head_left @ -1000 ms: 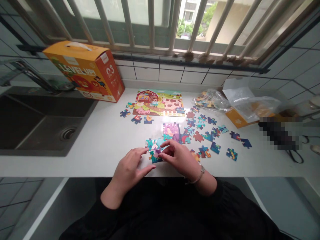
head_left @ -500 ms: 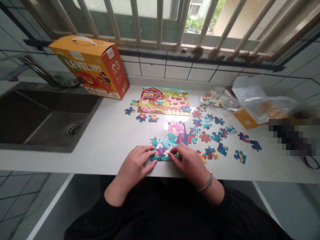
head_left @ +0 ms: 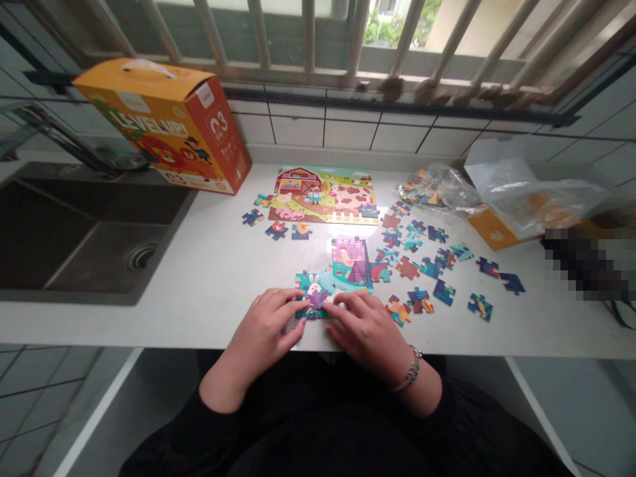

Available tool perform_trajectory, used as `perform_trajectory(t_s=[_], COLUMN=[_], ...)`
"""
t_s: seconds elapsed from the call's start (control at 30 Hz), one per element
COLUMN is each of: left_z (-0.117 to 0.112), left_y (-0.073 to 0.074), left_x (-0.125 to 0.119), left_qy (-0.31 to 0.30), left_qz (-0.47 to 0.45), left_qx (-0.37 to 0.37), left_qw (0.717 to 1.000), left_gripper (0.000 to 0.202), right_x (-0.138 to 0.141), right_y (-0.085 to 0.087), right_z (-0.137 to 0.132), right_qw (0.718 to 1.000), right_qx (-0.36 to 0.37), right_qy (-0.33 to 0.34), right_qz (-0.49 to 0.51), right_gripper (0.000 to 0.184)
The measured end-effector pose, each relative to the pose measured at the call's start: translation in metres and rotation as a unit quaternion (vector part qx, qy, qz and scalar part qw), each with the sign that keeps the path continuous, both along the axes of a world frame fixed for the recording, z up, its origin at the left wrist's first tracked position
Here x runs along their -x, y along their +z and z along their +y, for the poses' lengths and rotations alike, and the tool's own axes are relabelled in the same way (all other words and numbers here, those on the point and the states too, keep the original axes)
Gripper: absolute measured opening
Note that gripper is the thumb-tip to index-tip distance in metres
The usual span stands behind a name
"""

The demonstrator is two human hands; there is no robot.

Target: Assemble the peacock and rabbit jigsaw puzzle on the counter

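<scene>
A partly joined jigsaw puzzle (head_left: 350, 258) lies near the counter's front edge, with a pink-purple upper part and a white rabbit at lower left. At its lower left edge, my left hand (head_left: 268, 324) rests with fingers stretched out and the thumb apart. My right hand (head_left: 368, 324) lies over the lower right part, fingertips touching the surface near the purple leaves and the thumb lower down. It hides part of the puzzle. Right of the puzzle, loose jigsaw pieces (head_left: 408, 267) are scattered, among them an orange piece (head_left: 399, 309) beside my right hand.
Behind lies a farm jigsaw puzzle (head_left: 308, 195), with several loose pieces (head_left: 277, 230) at its left. An orange box (head_left: 163, 126) stands beside the sink (head_left: 99, 265). Back right are a plastic bag of pieces (head_left: 434, 189) and an opened carton (head_left: 501, 228). Window bars (head_left: 308, 40) rise behind.
My right hand's fingers have shifted slightly left across the puzzle and its thumb has moved down and away from the index finger. My left hand stays at the puzzle's edge.
</scene>
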State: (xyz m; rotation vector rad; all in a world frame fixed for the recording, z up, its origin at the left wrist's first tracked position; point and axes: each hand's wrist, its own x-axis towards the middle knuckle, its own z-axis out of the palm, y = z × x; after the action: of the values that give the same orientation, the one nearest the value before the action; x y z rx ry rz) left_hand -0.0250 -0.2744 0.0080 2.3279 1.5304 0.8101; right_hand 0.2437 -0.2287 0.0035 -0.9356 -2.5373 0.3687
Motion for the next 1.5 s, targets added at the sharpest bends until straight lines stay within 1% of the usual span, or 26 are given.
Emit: perform_trajectory(t_s=[0.13, 0.27, 0.63, 0.8, 0.87, 0.93, 1.0, 1.1, 1.27, 1.5], left_z=[0.000, 0.000, -0.001, -0.001, -0.001, -0.002, -0.003, -0.004, -0.003, -0.004], left_y=[0.000, -0.001, 0.002, 0.002, 0.003, 0.003, 0.004, 0.003, 0.001, 0.002], left_x=[0.000, 0.001, 0.000, -0.001, -0.001, 0.000, 0.002, 0.007, 0.010, 0.006], left_qy=[-0.001, 0.000, 0.006, 0.008, 0.007, 0.017, 0.042, 0.073, 0.064, 0.065], left_qz=[-0.001, -0.001, 0.003, 0.005, -0.002, -0.019, -0.038, -0.034, 0.013, 0.035], left_qx=[0.001, 0.008, 0.006, 0.007, 0.010, 0.009, -0.001, -0.013, 0.006, 0.002], left_qw=[1.000, 1.000, 1.000, 1.000, 1.000, 1.000, 0.998, 0.997, 0.998, 0.997], left_gripper=[0.027, 0.028, 0.026, 0.024, 0.026, 0.033, 0.037, 0.035, 0.036, 0.036], right_x=[-0.001, -0.001, 0.002, 0.002, 0.002, 0.002, 0.001, 0.001, 0.002, 0.002], right_y=[0.001, 0.001, 0.004, 0.003, 0.002, 0.001, 0.000, 0.001, 0.004, 0.005], right_z=[0.001, 0.002, 0.002, 0.002, 0.001, 0.001, 0.001, 0.001, 0.002, 0.002], right_qw=[1.000, 1.000, 0.999, 0.999, 0.999, 0.999, 0.999, 1.000, 0.999, 0.999], right_qx=[-0.005, -0.015, -0.026, -0.027, -0.024, -0.021, -0.019, -0.014, -0.026, -0.018], right_qy=[0.002, 0.009, 0.008, 0.008, 0.008, 0.009, 0.007, 0.006, 0.006, 0.006], right_qz=[-0.017, -0.025, -0.044, -0.043, -0.042, -0.040, -0.031, -0.026, -0.043, -0.050], right_gripper=[0.037, 0.043, 0.041, 0.042, 0.042, 0.042, 0.046, 0.053, 0.038, 0.040])
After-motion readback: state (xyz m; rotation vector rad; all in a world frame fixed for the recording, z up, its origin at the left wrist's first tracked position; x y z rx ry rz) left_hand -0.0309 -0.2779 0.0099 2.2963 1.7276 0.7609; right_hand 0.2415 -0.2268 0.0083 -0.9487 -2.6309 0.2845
